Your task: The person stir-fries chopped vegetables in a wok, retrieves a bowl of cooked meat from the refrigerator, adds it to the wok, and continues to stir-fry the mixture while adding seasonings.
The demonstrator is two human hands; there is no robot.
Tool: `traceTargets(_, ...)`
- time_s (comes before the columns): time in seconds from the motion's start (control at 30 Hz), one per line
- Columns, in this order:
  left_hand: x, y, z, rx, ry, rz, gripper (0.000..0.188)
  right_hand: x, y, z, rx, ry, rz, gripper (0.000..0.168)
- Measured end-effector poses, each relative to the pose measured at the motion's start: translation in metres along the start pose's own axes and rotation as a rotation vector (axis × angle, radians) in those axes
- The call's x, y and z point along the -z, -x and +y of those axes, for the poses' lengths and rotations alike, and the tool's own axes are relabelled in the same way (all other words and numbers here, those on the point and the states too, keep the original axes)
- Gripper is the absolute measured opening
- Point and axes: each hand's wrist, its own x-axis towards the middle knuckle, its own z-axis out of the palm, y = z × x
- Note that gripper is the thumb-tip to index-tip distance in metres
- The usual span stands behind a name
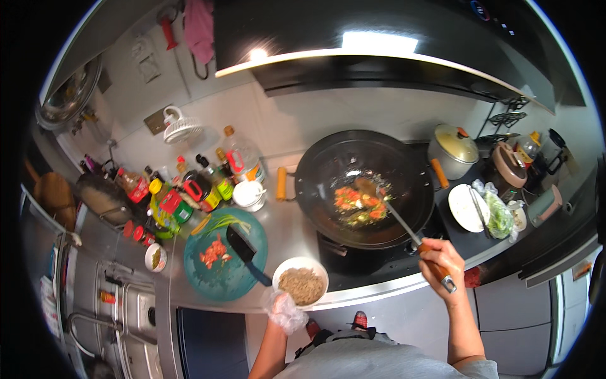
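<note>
My right hand grips the wooden handle of a long spatula. The spatula's head rests in the large dark wok, among chopped red and pale pieces in oil. Over my left hand is a clear plastic glove. It is at the lower left rim of a white bowl of cooked-looking minced food; whether its fingers grip the rim is hidden. Left of the bowl, a black-bladed cleaver lies across a round green cutting board with diced red pieces and green scallions.
Several sauce bottles and a white lidded jar stand behind the board. A small bowl and sink are at left. Right of the wok are a lidded pot, white plate and bagged greens. A range hood hangs above.
</note>
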Motion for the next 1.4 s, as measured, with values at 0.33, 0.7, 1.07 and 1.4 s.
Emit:
traceTargets(0.33, 0.0, 0.002, 0.008, -0.066, 0.018, 0.05, 0.063, -0.014, 0.045, 0.052, -0.347, -0.186, -0.108, 0.068)
traceTargets(0.7, 0.04, -0.009, 0.041, 0.08, -0.002, -0.007, 0.062, -0.062, 0.066, 0.043, -0.637, -0.41, 0.199, 0.088)
traceTargets(1.07, 0.056, -0.032, 0.118, 0.175, -0.041, -0.128, 0.062, 0.004, -0.008, -0.111, -0.198, 0.142, 0.087, 0.023)
traceTargets(1.4, -0.025, -0.05, 0.142, 0.195, 0.005, -0.235, 0.061, -0.017, -0.022, -0.092, -0.194, 0.241, -0.321, 0.032)
